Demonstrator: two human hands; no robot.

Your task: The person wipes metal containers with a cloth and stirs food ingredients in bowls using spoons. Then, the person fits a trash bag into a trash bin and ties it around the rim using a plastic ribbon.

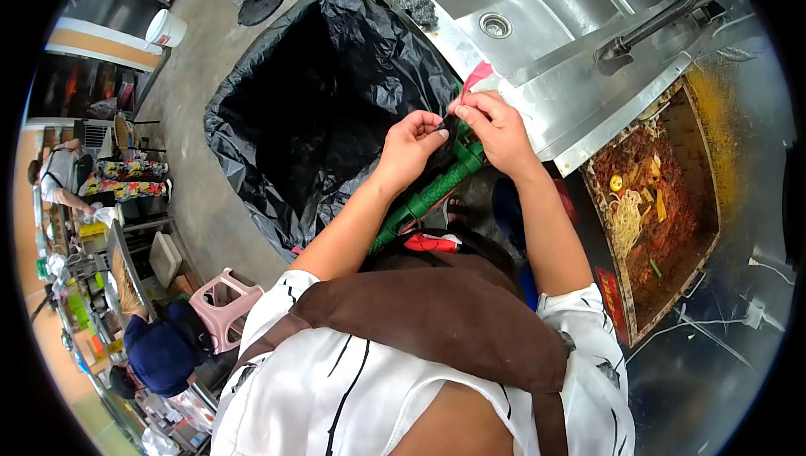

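Note:
A large black garbage bag (353,61) lines a bin, its mouth spread wide and its inside in deep shadow. At the bag's near right edge, my left hand (405,152) pinches a dark bit of the bag between thumb and forefinger. My right hand (497,133) is closed beside it, fingertips holding a pink strip (477,76) that sticks up toward the sink. The two hands nearly meet above a green bin handle (432,197). What the right fingers cover at the strip's lower end is hidden.
A steel sink (537,2) with a faucet (646,32) stands ahead right, a scouring pad (413,6) on its rim. A bin of food waste (646,212) is at my right. A pink stool (225,305) and two people (63,175) are on the left.

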